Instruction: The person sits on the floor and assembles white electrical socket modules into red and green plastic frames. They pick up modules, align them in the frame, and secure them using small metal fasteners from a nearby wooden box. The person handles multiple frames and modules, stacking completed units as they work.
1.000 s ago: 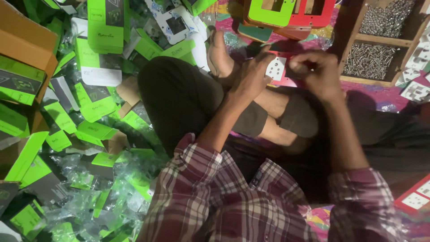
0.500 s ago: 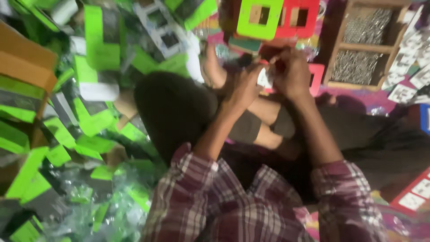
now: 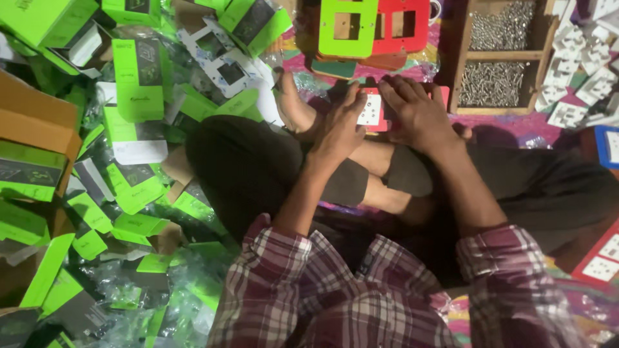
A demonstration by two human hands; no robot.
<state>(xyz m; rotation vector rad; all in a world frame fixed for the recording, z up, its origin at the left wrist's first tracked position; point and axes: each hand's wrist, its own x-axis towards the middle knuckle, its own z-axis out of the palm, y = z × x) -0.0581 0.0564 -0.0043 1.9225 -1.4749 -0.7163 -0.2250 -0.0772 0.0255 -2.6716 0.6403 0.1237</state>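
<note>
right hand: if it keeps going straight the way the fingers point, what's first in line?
The right hand lies on the red-framed white socket plate, fingers pointing up the picture. Straight on, it would likely first meet the stack of green and red frames. Depth between them is unclear from this view.

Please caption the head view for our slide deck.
Cross-legged, both hands, left hand and right hand, press a white socket plate beside green boxes.

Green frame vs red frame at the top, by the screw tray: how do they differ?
The green frame is lime; the red frame is red. The green frame lies left and overlaps the red frame's left edge, so it shows whole while the red frame is partly covered. Both are flat plates with square cut-outs, lying beyond the left hand and right hand.
</note>
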